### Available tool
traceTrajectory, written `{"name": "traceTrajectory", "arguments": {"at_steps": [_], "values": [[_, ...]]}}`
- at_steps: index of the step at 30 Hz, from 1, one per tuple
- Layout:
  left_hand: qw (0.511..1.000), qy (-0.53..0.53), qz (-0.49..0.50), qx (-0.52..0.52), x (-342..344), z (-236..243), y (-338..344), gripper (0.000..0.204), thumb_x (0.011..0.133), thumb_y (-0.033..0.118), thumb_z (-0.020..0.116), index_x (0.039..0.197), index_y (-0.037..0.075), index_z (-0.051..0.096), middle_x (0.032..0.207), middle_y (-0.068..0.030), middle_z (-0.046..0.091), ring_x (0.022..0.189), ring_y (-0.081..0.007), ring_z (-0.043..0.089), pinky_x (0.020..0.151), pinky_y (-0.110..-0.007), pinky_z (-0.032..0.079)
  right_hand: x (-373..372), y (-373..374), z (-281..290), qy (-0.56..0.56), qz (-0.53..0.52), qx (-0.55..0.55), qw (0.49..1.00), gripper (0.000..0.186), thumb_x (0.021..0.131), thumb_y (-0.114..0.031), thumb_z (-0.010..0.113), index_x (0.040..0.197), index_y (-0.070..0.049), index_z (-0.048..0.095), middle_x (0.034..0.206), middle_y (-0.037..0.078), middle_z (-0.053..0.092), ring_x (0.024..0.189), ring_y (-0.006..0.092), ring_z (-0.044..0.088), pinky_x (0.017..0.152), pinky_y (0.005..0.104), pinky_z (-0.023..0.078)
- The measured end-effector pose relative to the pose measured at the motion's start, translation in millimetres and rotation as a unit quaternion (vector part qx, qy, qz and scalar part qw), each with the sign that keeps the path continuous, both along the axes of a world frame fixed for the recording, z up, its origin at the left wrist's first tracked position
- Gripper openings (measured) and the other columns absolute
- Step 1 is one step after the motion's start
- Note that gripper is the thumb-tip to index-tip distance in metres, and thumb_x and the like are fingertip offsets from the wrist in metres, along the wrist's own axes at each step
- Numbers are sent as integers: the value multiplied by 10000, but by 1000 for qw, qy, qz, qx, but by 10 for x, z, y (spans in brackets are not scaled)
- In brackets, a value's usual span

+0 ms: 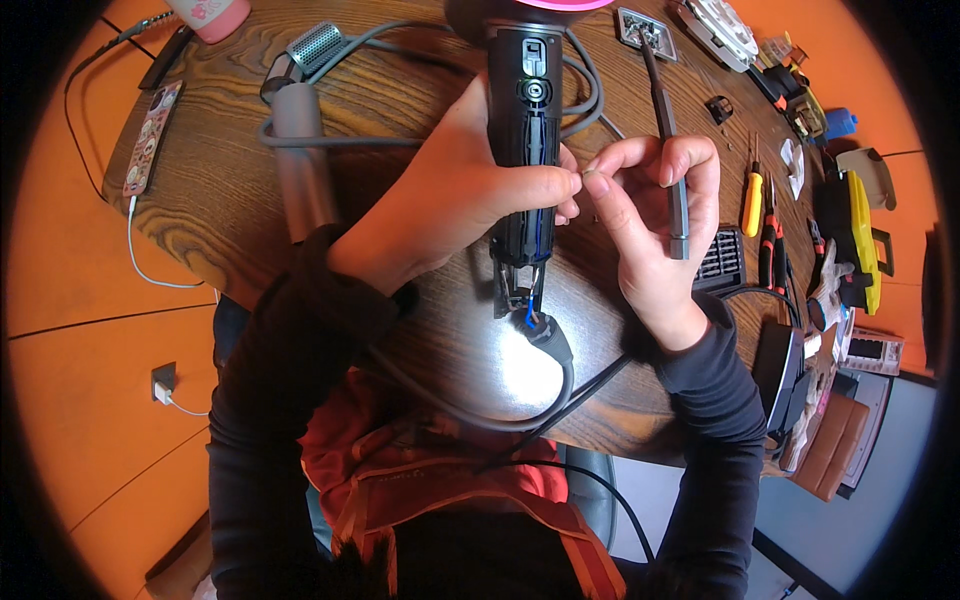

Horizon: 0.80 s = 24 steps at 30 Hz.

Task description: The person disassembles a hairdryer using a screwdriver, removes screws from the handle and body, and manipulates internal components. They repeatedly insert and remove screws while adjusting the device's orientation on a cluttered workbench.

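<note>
A hair dryer (527, 150) stands opened up in front of me, its black inner handle bare and a pink-rimmed head at the top. My left hand (430, 200) is closed around that handle, thumb across its front. Blue and other thin wires (531, 310) show at the lower end, where a thick grey cable (562, 365) joins. Beside the handle, my right hand (655, 215) holds a dark, slim screwdriver (667, 125) against its palm, tip away from me. Its thumb and index finger pinch together by my left thumb; anything between them is too small to make out.
Left of the dryer lie a grey tube (298, 125) and a perforated filter (315, 46). A small screw tray (658, 22) sits at the back. On the right are a yellow screwdriver (752, 204), red-black pliers (768, 250), a bit set (724, 258) and a yellow toolbox (866, 240). A phone (153, 138) charges far left.
</note>
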<state>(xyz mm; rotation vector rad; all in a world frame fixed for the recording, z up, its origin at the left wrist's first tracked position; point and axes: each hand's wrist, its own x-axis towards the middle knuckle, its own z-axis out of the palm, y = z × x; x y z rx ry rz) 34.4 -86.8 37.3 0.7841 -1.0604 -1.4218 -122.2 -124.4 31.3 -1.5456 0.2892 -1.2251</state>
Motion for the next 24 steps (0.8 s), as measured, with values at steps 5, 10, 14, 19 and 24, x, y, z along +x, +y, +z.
{"name": "traceTrajectory", "arguments": {"at_steps": [5, 10, 14, 19, 24], "values": [[1000, -6, 4, 6, -7, 9, 16, 459, 706, 76, 632, 1072, 24, 359, 768, -90, 567, 692, -177, 589, 643, -286, 487, 4, 4, -15, -26, 20, 27, 999, 343, 769, 147, 514, 875, -74, 273, 849, 149, 540, 662, 150, 560, 615, 252, 489], [1000, -6, -4, -1, 1, 20, 7, 437, 707, 99, 639, 1041, 31, 366, 756, -87, 560, 686, -177, 588, 642, -287, 486, -9, 7, -22, 3, -19, 4, 1000, 346, 761, 138, 536, 880, -74, 290, 844, 127, 544, 715, 124, 552, 639, 218, 467], [1000, -7, -6, 2, 5, 25, 4, 420, 709, 105, 639, 1022, 37, 368, 759, -85, 553, 677, -175, 584, 634, -287, 484, -23, 2, -33, 6, -22, 11, 1000, 350, 754, 134, 551, 883, -74, 301, 847, 112, 544, 758, 106, 542, 659, 204, 454], [1000, 2, -2, 13, -1, 31, 12, 418, 709, 103, 635, 1023, 35, 368, 781, -91, 544, 677, -174, 581, 630, -287, 479, -34, -6, -36, 17, -26, -3, 1000, 352, 754, 135, 551, 887, -74, 301, 849, 114, 544, 764, 108, 543, 660, 206, 455], [999, 23, -7, 24, 7, 23, 11, 417, 709, 88, 622, 1034, 32, 368, 782, -89, 540, 679, -176, 571, 635, -292, 471, -32, 9, -45, 24, -29, 6, 999, 338, 764, 130, 543, 892, -72, 305, 851, 115, 546, 759, 106, 540, 662, 206, 451]]}}
